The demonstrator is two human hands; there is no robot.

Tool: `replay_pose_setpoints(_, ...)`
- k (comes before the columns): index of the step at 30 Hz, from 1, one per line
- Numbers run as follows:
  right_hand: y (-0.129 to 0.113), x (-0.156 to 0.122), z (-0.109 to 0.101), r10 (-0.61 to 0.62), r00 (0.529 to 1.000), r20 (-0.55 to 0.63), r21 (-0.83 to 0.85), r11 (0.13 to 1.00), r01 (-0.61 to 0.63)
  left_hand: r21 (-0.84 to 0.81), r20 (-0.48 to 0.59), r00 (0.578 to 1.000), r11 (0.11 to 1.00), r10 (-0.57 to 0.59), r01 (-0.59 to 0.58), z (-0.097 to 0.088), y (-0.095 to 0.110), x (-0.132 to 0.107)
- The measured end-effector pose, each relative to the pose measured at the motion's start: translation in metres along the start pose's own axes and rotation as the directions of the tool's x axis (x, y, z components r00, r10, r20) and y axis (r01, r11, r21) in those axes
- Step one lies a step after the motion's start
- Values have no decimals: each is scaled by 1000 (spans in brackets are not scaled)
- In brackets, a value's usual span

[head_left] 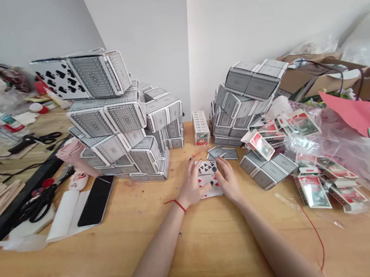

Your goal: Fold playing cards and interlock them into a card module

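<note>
My left hand (191,185) and my right hand (227,177) rest on the wooden table (117,243), both closing around a small spread of face-up playing cards (208,175) between them. Clubs and red pips show on the cards. The fingers of each hand curl over the card edges. Just beyond the hands lie a few face-down grey-backed cards (222,153). A red string is tied around my left wrist.
A tall stack of card-built blocks (114,117) stands at the left, another pile (245,96) at the right. A white card box (200,128) stands between them. Packaged decks (314,188) and plastic wrap lie right. A phone (95,200) and scissors (40,201) lie left.
</note>
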State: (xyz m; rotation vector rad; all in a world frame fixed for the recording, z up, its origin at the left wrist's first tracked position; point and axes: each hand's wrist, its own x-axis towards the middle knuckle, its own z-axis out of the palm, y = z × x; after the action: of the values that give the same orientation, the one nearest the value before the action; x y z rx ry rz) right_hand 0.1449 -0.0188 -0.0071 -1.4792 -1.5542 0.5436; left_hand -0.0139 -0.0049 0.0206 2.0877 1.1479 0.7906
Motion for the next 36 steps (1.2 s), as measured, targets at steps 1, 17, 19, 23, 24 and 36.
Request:
replay_pose_setpoints(1, 0, 0, -6, -40, 995, 95, -6, 999, 40, 56, 70, 996, 997, 53, -57, -7, 0, -2)
replay_pose_setpoints(17, 0, 3, -21, -110, 953, 281, -116, 982, 147, 184, 161, 979, 971, 126, -155, -20, -17, -6)
replay_pose_setpoints(19, 1, 3, -20, -72, 967, 246, -122, 987, 105, 184, 159, 977, 968, 143, -171, -20, -17, -6)
replay_pose_setpoints(23, 4, 2, -17, 43, 979, 197, -38, 999, -37, 181, 136, 975, 964, 173, -196, -18, -16, -6)
replay_pose_setpoints(24, 5, 2, -16, 70, 979, 189, 0, 997, -72, 178, 127, 976, 964, 176, -197, -18, -16, -6)
replay_pose_setpoints(36, 3, 4, -15, 81, 990, 115, -12, 997, -80, 115, 113, 973, 970, 203, -215, -15, -21, -5)
